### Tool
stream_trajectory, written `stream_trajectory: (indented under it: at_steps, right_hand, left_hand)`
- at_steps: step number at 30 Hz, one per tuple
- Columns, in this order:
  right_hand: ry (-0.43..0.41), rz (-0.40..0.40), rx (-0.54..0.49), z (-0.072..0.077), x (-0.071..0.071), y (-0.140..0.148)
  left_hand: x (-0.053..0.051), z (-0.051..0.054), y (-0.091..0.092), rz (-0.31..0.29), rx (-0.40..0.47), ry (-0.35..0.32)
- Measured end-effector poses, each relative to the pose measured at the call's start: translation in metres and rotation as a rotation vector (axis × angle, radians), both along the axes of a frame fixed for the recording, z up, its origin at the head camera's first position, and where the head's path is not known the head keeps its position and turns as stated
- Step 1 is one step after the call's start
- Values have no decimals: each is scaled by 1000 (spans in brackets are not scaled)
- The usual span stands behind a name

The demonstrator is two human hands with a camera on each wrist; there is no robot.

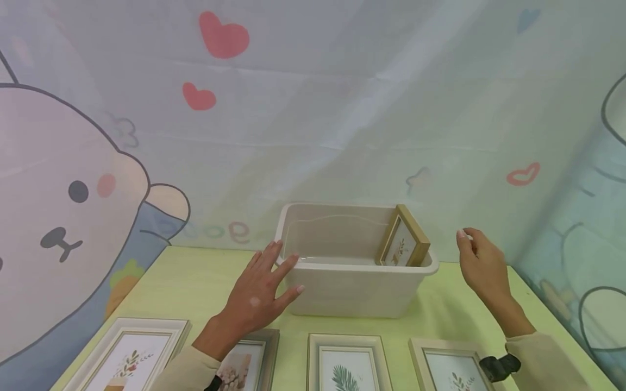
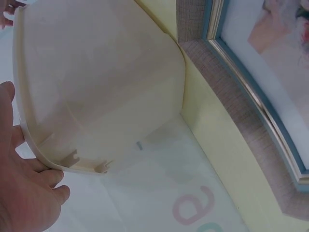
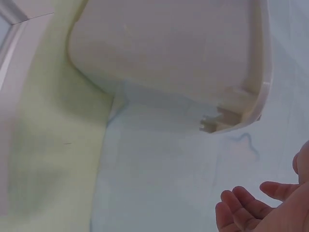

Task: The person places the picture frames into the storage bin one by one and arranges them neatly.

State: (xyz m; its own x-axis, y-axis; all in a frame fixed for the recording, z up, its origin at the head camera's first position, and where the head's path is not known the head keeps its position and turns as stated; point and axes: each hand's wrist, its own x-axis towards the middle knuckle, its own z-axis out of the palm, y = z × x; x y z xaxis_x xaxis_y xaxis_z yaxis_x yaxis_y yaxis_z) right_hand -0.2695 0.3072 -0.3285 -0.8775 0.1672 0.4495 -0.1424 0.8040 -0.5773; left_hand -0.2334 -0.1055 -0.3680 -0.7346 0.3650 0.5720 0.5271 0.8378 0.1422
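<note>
A pale plastic bin (image 1: 352, 293) stands on the light green table. My left hand (image 1: 256, 298) is at its left front corner with fingers spread; in the left wrist view the fingertips (image 2: 50, 178) touch the bin's rim. A gold-coloured picture frame (image 1: 414, 231) leans inside the bin at the right end, its top edge above the rim. To the right of the bin, my right hand (image 1: 484, 269) is raised, apart from it, with fingers loosely bent and nothing in them. The right wrist view shows this hand (image 3: 270, 210) below the bin's corner.
Along the near side of the table (image 1: 220, 271) lie a white picture frame (image 1: 182, 331), a grey-brown frame (image 1: 271, 347), a cream frame with a leaf print (image 1: 344, 341) and another pale frame (image 1: 420, 358). A printed cloth (image 1: 332, 119) hangs behind the table.
</note>
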Motion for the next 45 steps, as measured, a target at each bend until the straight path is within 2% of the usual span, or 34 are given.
stream_trajectory:
  at_steps: [4,11,15,21,26,33,39,45]
  right_hand:
    - [-119,17,8,-11,1,11]
    - [-425,186,65,-35,0,33]
    - [-545,256,121,-50,0,41]
    - [-636,331,118,-69,8,46]
    - [-680,358,136,-80,13,48]
    - [-739,315,28,-88,20,53]
    - [-827,249,8,-91,19,62]
    - [-901,243,-27,-90,19,66]
  left_hand:
    - [-1,0,0,2,2,-5]
    - [-3,1,1,5,4,1]
    - [-3,0,2,-4,10,25]
    - [-1,-3,1,7,17,20]
    - [1,-5,0,2,22,26]
    - [1,-6,0,7,21,42]
    - [-1,-5,1,3,16,30]
    - [-2,-3,1,3,19,30]
